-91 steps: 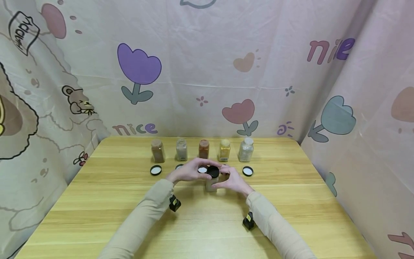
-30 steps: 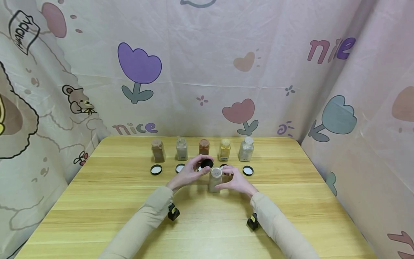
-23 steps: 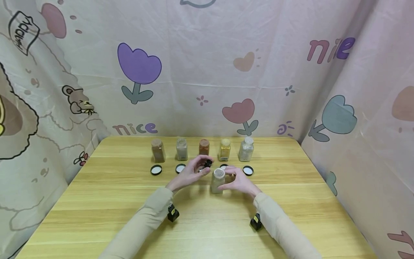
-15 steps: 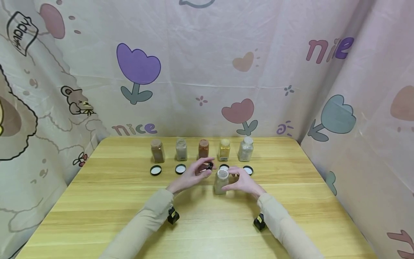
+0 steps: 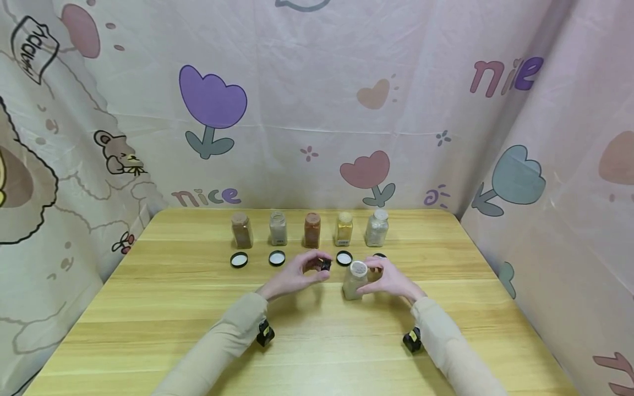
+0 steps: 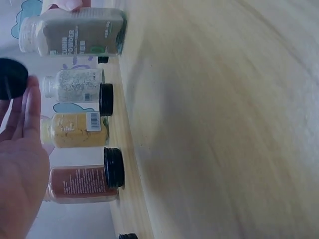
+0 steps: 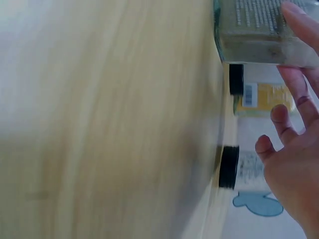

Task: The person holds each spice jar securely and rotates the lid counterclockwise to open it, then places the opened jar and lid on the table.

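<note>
My left hand (image 5: 297,275) pinches a black screw lid (image 5: 325,264) tilted on edge between thumb and fingers; the lid (image 6: 12,78) shows as a dark disc in the left wrist view. To its right, my right hand (image 5: 391,279) grips a clear spice jar (image 5: 354,281) of grey-beige powder, thumb on the near side and fingers behind. This jar stands upright and uncapped, with a pale top. Its label (image 6: 75,40) reads "POWDER" in the left wrist view. The right wrist view shows the jar's lower side (image 7: 249,35) and my fingers against it.
Behind the hands stand several uncapped spice jars in a row: brown (image 5: 242,232), grey (image 5: 278,230), red (image 5: 312,231), yellow (image 5: 344,230) and whitish (image 5: 377,229). Black lids (image 5: 239,259) lie before them, white liners up; my hands cover some. A patterned curtain (image 5: 277,165) hangs behind the wooden table (image 5: 317,352).
Three seconds ago the lid was over the jar's mouth between both hands. The lid has since come off in my left hand, and my right hand has moved the jar rightward and slightly nearer.
</note>
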A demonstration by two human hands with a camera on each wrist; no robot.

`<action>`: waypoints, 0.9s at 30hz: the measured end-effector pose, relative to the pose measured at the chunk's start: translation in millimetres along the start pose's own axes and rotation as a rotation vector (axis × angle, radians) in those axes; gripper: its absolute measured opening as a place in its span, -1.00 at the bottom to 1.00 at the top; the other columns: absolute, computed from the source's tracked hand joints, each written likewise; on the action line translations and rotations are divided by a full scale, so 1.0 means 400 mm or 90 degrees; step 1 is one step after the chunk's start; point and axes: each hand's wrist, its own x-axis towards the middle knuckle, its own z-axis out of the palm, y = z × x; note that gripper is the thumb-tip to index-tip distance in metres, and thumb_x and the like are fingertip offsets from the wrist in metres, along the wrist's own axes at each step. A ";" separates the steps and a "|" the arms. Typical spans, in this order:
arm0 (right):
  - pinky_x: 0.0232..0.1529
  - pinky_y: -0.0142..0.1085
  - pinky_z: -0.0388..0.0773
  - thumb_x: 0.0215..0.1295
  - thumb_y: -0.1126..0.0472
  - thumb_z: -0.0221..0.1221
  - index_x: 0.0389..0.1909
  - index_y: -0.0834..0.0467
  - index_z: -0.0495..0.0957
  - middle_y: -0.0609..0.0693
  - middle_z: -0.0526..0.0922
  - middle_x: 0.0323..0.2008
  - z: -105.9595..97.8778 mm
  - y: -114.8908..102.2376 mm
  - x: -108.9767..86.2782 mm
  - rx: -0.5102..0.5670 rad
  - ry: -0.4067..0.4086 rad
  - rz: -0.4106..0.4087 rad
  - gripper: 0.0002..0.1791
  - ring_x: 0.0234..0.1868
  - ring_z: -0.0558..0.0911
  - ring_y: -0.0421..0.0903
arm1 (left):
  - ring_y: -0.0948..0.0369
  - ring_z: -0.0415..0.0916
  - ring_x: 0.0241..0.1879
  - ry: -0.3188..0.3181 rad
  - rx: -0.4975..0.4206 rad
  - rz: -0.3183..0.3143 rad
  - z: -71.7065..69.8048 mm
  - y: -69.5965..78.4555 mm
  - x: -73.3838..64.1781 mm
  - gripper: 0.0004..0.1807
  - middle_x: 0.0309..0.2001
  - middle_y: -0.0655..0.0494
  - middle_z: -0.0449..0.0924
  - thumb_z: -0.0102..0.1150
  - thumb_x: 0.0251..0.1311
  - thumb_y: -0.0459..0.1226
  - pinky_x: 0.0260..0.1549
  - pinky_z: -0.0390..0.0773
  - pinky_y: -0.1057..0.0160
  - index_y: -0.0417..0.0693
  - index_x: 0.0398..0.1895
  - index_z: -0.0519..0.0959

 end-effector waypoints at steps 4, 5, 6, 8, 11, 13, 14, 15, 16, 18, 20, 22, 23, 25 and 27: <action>0.19 0.01 0.41 -0.12 0.17 0.59 -0.13 0.04 0.74 -0.06 0.61 -0.14 -0.021 0.006 -0.018 0.010 -0.015 0.018 -0.56 -0.03 0.47 -0.24 | 0.21 0.63 0.00 -0.035 -0.032 -0.019 0.008 -0.002 0.000 -0.49 0.18 -0.32 0.49 0.41 0.19 -0.30 0.16 0.61 0.32 -0.23 0.17 0.48; 0.20 0.00 0.41 -0.12 0.17 0.59 -0.12 0.04 0.74 -0.07 0.62 -0.13 -0.026 0.008 -0.021 0.014 -0.019 0.025 -0.55 -0.03 0.48 -0.25 | 0.20 0.64 0.00 -0.045 -0.041 -0.027 0.011 -0.002 -0.001 -0.47 0.19 -0.32 0.47 0.45 0.14 -0.31 0.15 0.61 0.33 -0.26 0.15 0.47; 0.20 -0.01 0.41 -0.12 0.16 0.59 -0.11 0.03 0.73 -0.08 0.63 -0.13 -0.030 0.009 -0.025 0.011 -0.021 0.030 -0.54 -0.03 0.49 -0.26 | 0.19 0.65 0.01 -0.054 -0.043 -0.032 0.015 -0.003 -0.001 -0.45 0.19 -0.32 0.47 0.48 0.11 -0.32 0.15 0.61 0.34 -0.28 0.13 0.46; 0.20 -0.03 0.42 -0.11 0.14 0.58 -0.09 0.02 0.73 -0.08 0.65 -0.13 -0.039 0.011 -0.030 0.009 -0.028 0.038 -0.53 -0.04 0.50 -0.26 | 0.15 0.66 0.03 -0.074 -0.046 -0.042 0.023 -0.004 -0.002 -0.44 0.20 -0.33 0.45 0.51 0.05 -0.36 0.15 0.62 0.35 -0.30 0.08 0.46; 0.20 -0.03 0.44 -0.12 0.13 0.59 -0.07 0.01 0.72 -0.08 0.68 -0.10 -0.053 0.014 -0.039 0.004 -0.029 0.051 -0.51 -0.01 0.52 -0.24 | 0.07 0.67 0.06 -0.099 -0.036 -0.062 0.040 -0.005 -0.003 -0.47 0.17 -0.29 0.46 0.53 0.00 -0.39 0.12 0.63 0.36 -0.26 0.03 0.47; 0.21 0.03 0.46 -0.12 0.13 0.58 -0.07 0.04 0.72 -0.04 0.69 -0.06 -0.065 0.017 -0.048 -0.004 -0.028 0.055 -0.50 0.03 0.53 -0.20 | 0.02 0.67 0.06 -0.109 -0.009 -0.069 0.053 -0.004 -0.003 -0.48 0.15 -0.24 0.50 0.54 -0.01 -0.38 0.09 0.64 0.37 -0.24 0.01 0.49; 0.23 0.08 0.45 -0.12 0.13 0.58 -0.06 0.05 0.72 -0.01 0.70 -0.03 -0.071 0.018 -0.053 -0.003 -0.026 0.058 -0.49 0.06 0.53 -0.17 | 0.00 0.67 0.06 -0.114 0.003 -0.074 0.061 -0.003 -0.001 -0.48 0.14 -0.22 0.52 0.54 -0.02 -0.38 0.08 0.65 0.38 -0.23 0.01 0.51; 0.25 0.12 0.44 -0.12 0.14 0.58 -0.04 0.06 0.71 0.01 0.70 0.00 -0.079 0.020 -0.059 0.000 -0.026 0.062 -0.48 0.08 0.54 -0.15 | 0.00 0.68 0.05 -0.118 0.020 -0.078 0.068 -0.003 0.001 -0.49 0.13 -0.19 0.54 0.55 -0.03 -0.37 0.06 0.65 0.38 -0.23 0.00 0.53; 0.26 0.15 0.43 -0.12 0.14 0.58 -0.03 0.06 0.71 0.01 0.70 0.02 -0.087 0.022 -0.065 -0.001 -0.026 0.066 -0.47 0.10 0.53 -0.14 | 0.01 0.68 0.04 -0.120 0.034 -0.081 0.076 -0.002 0.004 -0.49 0.12 -0.16 0.57 0.56 -0.03 -0.35 0.05 0.65 0.38 -0.22 0.00 0.54; 0.28 0.15 0.42 -0.12 0.15 0.58 -0.01 0.06 0.70 0.03 0.69 0.05 -0.103 0.028 -0.077 0.003 -0.030 0.075 -0.46 0.12 0.53 -0.13 | 0.06 0.69 0.02 -0.123 0.074 -0.086 0.094 -0.001 0.014 -0.48 0.09 -0.11 0.63 0.57 -0.03 -0.30 0.05 0.65 0.39 -0.19 0.01 0.57; 0.24 0.07 0.45 -0.12 0.16 0.58 -0.01 0.06 0.70 0.03 0.69 0.04 -0.121 0.035 -0.087 0.006 -0.034 0.079 -0.46 0.07 0.55 -0.16 | 0.13 0.69 0.01 -0.126 0.113 -0.089 0.113 0.000 0.025 -0.47 0.07 -0.06 0.67 0.58 -0.03 -0.26 0.07 0.63 0.38 -0.16 0.04 0.60; 0.16 -0.08 0.47 -0.12 0.17 0.58 -0.03 0.05 0.71 0.01 0.69 -0.02 -0.139 0.044 -0.097 0.000 -0.038 0.081 -0.47 0.00 0.55 -0.21 | 0.21 0.67 0.01 -0.128 0.148 -0.090 0.134 0.003 0.037 -0.44 0.05 0.01 0.70 0.58 -0.02 -0.20 0.10 0.60 0.38 -0.13 0.08 0.62; 0.13 -0.15 0.47 -0.12 0.17 0.58 -0.04 0.05 0.71 0.00 0.69 -0.04 -0.148 0.049 -0.102 -0.004 -0.038 0.083 -0.48 -0.03 0.56 -0.23 | 0.24 0.65 0.02 -0.130 0.165 -0.088 0.144 0.003 0.043 -0.44 0.05 0.04 0.71 0.57 -0.01 -0.18 0.11 0.58 0.38 -0.11 0.09 0.62; 0.09 -0.23 0.46 -0.11 0.18 0.57 -0.04 0.07 0.70 -0.04 0.70 -0.08 -0.165 0.057 -0.110 -0.003 -0.037 0.087 -0.49 -0.07 0.57 -0.27 | 0.27 0.62 0.04 -0.133 0.181 -0.086 0.165 0.004 0.055 -0.44 0.06 0.07 0.71 0.56 0.01 -0.17 0.14 0.56 0.37 -0.10 0.11 0.62; 0.07 -0.25 0.45 -0.10 0.19 0.57 -0.03 0.09 0.70 -0.10 0.71 -0.10 -0.182 0.064 -0.118 0.005 -0.033 0.100 -0.49 -0.09 0.57 -0.29 | 0.30 0.60 0.06 -0.132 0.189 -0.086 0.185 0.003 0.067 -0.44 0.07 0.08 0.71 0.55 0.02 -0.17 0.17 0.54 0.36 -0.10 0.12 0.62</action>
